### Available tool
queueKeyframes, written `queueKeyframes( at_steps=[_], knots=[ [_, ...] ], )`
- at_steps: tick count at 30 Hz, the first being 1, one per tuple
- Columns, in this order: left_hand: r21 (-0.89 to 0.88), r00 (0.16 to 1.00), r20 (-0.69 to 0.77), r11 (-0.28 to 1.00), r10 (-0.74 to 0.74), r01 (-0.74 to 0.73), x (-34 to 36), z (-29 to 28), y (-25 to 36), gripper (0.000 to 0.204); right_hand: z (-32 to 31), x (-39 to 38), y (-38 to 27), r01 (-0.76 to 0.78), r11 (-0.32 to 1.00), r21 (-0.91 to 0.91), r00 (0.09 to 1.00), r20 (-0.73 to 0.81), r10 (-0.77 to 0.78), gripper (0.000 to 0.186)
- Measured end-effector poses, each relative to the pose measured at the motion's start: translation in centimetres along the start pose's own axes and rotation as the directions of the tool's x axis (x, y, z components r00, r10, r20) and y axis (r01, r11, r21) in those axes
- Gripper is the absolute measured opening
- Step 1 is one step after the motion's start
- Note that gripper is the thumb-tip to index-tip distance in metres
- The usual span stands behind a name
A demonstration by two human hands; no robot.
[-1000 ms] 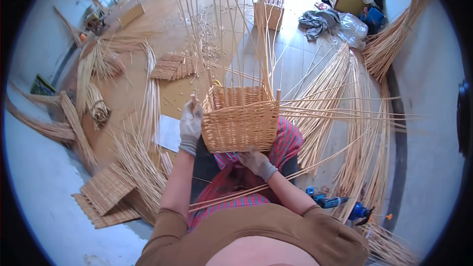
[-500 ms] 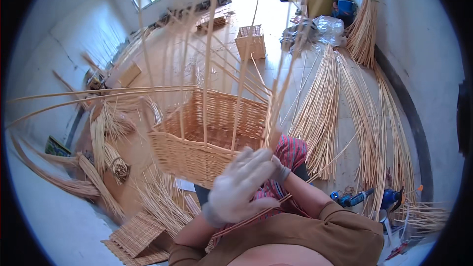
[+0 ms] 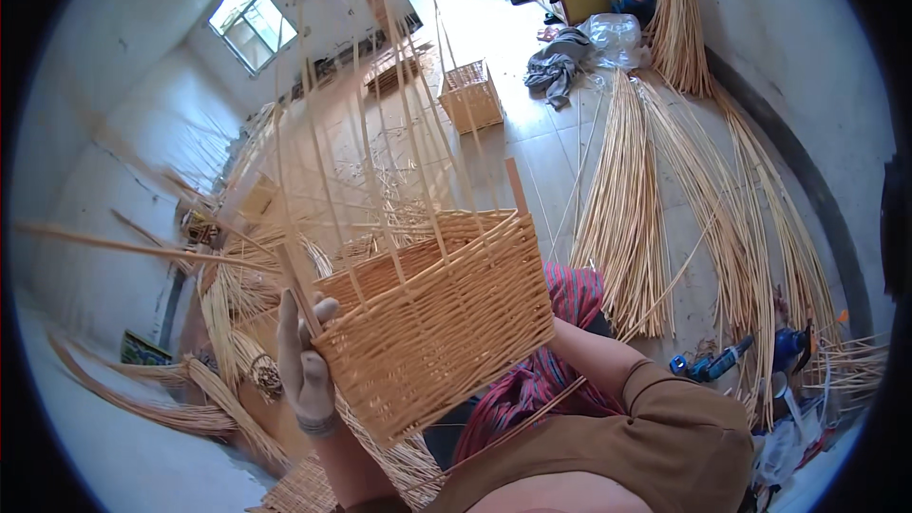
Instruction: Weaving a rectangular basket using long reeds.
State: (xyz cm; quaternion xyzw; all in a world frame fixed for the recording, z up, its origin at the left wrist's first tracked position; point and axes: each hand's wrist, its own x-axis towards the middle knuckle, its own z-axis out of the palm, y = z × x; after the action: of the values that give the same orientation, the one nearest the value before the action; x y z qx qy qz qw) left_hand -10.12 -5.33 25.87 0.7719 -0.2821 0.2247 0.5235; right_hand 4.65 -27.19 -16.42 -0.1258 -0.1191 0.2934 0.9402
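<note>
1. The gloved left hand (image 3: 309,361) sits between eight and nine o'clock, taking the basket as the dial's centre and twelve away from the weaver; its fingers are curled round a corner post.
2. The right forearm (image 3: 598,356) runs in between three and four; its hand is hidden behind the wicker, so I can't tell how those fingers are set.
3. The rectangular basket (image 3: 437,332) is held tilted above the lap, tall stakes rising from it.
4. Striped cloth (image 3: 513,399), four o'clock.
5. Loose canes (image 3: 622,228), two.
6. Another woven box (image 3: 472,100), twelve.
</note>
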Motion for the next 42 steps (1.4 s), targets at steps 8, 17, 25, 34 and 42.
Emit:
queueKeyframes(
  at_steps=[8, 17, 25, 34, 42],
  knots=[
    [0.038, 0.992, 0.128, 0.999, -0.002, -0.003, 2.7, 6.4, 2.3, 0.112, 4.9, 3.0, 3.8, -0.046, 0.986, -0.158, 0.995, -0.091, 0.032, 0.038],
    [0.416, 0.965, 0.261, 0.906, -0.037, -0.078, -1.5, 18.0, -11.7, 0.094, 6.5, -5.7, 8.2, -0.126, 0.920, -0.372, 0.972, -0.233, 0.039, 0.036],
    [0.464, 0.943, 0.328, 0.861, 0.051, -0.208, -5.1, 21.7, -14.0, 0.078, 8.8, -9.7, 4.3, -0.440, 0.753, -0.490, 0.878, -0.411, 0.245, 0.034],
    [0.525, 0.974, 0.224, 0.840, 0.022, -0.140, -5.5, 22.9, -15.4, 0.054, 13.6, -8.2, 5.0, -0.774, 0.389, -0.499, 0.629, -0.540, 0.559, 0.033],
    [0.565, 0.885, -0.462, 0.791, 0.067, 0.235, -2.9, 10.7, -21.7, 0.054, 19.3, -6.2, 0.0, -0.257, 0.680, -0.687, 0.903, -0.422, -0.084, 0.028]
  ],
)
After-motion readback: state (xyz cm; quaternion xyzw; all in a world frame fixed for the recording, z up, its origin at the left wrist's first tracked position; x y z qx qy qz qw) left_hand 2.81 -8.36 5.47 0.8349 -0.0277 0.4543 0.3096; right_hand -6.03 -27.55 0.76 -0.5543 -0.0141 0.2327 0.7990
